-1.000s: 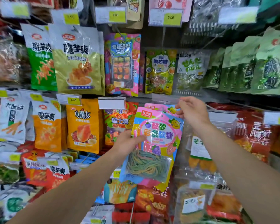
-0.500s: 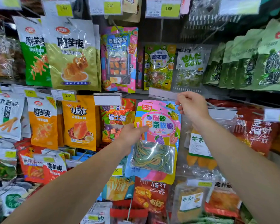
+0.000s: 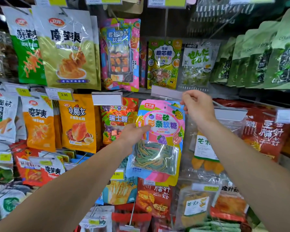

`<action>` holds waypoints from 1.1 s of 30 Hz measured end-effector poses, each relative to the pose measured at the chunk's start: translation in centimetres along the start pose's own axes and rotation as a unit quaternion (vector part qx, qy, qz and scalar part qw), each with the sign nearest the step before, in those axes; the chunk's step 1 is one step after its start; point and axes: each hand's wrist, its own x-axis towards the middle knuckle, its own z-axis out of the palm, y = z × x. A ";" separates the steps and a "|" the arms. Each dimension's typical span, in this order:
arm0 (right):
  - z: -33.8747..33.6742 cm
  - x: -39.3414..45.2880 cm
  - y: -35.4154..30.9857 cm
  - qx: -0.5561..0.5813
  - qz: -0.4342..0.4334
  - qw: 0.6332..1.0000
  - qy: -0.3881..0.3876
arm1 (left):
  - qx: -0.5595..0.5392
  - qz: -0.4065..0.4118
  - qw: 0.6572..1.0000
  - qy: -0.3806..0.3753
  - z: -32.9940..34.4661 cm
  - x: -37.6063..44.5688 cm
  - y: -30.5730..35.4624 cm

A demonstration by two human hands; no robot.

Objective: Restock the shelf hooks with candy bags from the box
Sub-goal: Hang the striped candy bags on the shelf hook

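Note:
A pink and blue candy bag (image 3: 159,139) with coloured candy strips behind a clear window hangs in the middle row of the shelf, just under a blank label holder (image 3: 166,94). My left hand (image 3: 134,134) holds the bag's left edge at mid height, thumb on the front. My right hand (image 3: 197,108) pinches the bag's top right corner beside the hole. The hook itself is hidden behind the label holder and the bag. The box is not in view.
Snack bags fill the hooks all round: an orange Sugar bag (image 3: 119,121) to the left, a clear mango bag (image 3: 206,149) to the right, a yellow-green candy bag (image 3: 164,64) above. Price tags (image 3: 64,95) stick out on the hook ends.
The candy bag has moved up and closer to the shelf, its top now under the label holder. Both hands rose with it and keep their hold.

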 end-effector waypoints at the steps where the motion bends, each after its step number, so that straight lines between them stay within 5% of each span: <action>1: 0.1 0.0 0.1 0.000 0.000 1.000 0.001 | -0.002 0.001 1.000 0.000 0.1 0.1 0.1; 33: 0.1 -1.5 1.4 0.007 -0.023 1.000 -0.007 | 0.043 -0.031 0.998 0.021 1.1 1.4 -0.9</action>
